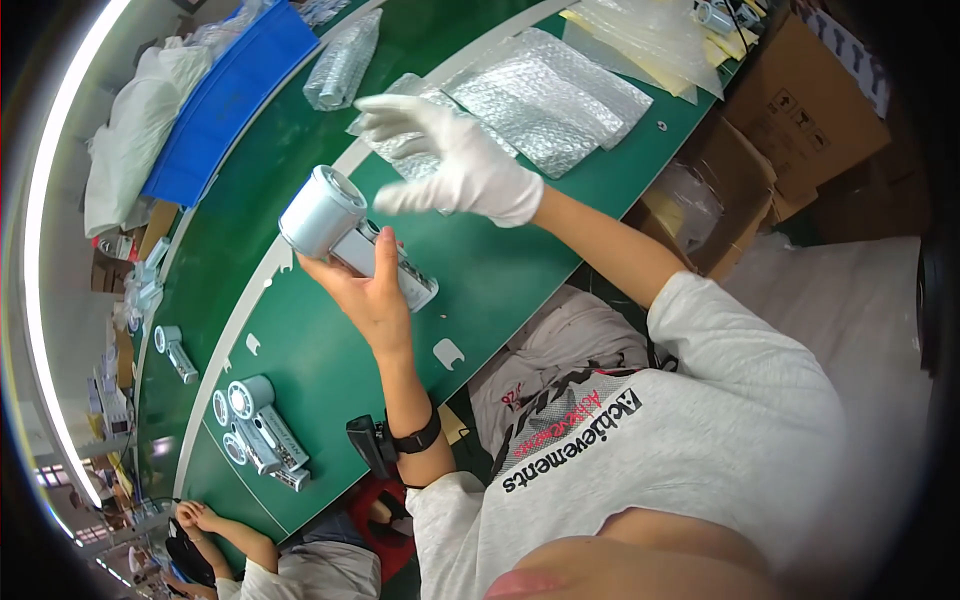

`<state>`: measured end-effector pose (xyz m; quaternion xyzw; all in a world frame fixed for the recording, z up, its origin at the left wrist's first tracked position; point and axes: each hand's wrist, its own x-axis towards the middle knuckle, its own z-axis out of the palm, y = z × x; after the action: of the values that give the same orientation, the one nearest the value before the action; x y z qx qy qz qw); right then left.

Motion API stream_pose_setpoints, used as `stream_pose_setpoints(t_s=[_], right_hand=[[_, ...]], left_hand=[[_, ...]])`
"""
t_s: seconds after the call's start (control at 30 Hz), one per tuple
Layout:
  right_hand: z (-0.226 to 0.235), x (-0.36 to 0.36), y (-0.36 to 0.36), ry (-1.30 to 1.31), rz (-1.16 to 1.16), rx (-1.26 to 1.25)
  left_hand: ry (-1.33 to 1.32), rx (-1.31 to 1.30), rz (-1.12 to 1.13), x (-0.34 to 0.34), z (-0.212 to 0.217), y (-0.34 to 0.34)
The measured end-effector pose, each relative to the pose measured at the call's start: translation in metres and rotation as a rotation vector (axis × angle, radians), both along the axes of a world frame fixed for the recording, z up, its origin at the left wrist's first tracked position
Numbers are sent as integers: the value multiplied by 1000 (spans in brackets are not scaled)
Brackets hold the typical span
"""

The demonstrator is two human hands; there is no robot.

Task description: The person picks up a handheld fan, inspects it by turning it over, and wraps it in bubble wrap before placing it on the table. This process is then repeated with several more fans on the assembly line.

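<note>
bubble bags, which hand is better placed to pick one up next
Right. The gloved right hand is open and free right by the bubble bags; the left hand is busy gripping the silver device.

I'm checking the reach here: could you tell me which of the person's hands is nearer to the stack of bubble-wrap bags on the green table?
Right. The gloved right hand hovers at the near edge of the bubble-wrap bags; the bare left hand is farther back, holding the silver handheld fan.

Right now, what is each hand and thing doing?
Left hand: bare, shut on the silver device.
Silver device: held up off the green table.
Right hand: white glove, fingers spread, holding nothing.
Bubble wrap bags: lying flat.
Other silver devices: lying on the table.
</note>
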<state>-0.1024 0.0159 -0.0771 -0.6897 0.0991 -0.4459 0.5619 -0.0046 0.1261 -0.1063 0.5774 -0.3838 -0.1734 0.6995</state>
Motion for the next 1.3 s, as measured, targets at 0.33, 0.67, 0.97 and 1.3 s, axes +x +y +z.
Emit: stream_pose_setpoints(t_s=[0.33,0.67,0.97,1.3], right_hand=[[3,8,29,72,175,210],[-31,-2,36,219,413,164],[-50,-1,91,205,319,476],[-52,-4,89,415,181,260]], left_hand=[[-783,74,312,-2,-5,-3],[800,-340,-604,14,-17,6],[652,-100,50,19,-18,5],[496,-64,-114,38,-13,7]])
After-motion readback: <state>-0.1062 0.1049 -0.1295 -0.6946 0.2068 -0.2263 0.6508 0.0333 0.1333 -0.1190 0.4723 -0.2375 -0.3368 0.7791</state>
